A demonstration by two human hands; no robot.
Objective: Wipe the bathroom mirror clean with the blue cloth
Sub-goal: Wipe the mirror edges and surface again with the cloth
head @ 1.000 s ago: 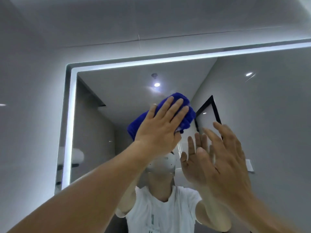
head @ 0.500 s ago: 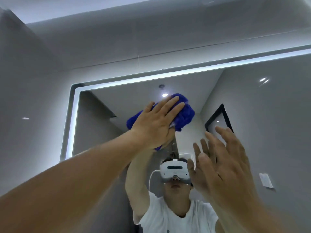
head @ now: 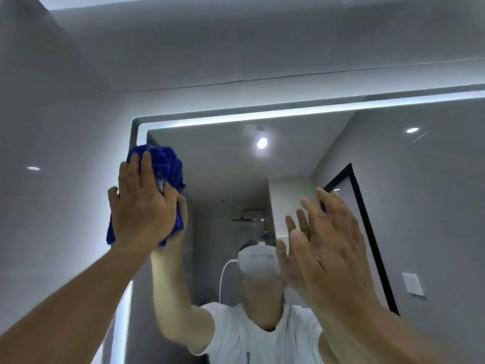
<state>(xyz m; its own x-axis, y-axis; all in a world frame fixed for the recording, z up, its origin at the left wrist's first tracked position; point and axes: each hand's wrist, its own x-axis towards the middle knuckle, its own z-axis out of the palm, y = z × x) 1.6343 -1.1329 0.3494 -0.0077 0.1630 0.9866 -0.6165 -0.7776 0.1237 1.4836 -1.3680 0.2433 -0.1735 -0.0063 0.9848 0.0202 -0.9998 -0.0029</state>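
Step in hand, as I read it: rubbing the top-left corner of the large wall mirror [head: 262,118] w/ its lit white edge strip. To do it well, keep the palm flat so the bunched deep-blue terry cloth [head: 168,164] stays pressed on the glass. Run overlapping passes along the lit edge, then work rightwards & down. The cloth is wadded, so refolding to a flatter face would prob. cover more & streak less. A lump like this may skip the very corner.

The left hand [head: 141,206] has fingers nearly straight & close together, laid over the cloth. It presses the cloth to the glass just below the top-left corner. Cloth sticks out above the fingertips & below the palm. Thumb not clear.

The right hand [head: 333,248] is further right, approx mid-glass, fingers spread & straight, holding nothing. Can't tell if its fingertips touch the glass or hover just off it. If it leans there, expect fresh prints to wipe.
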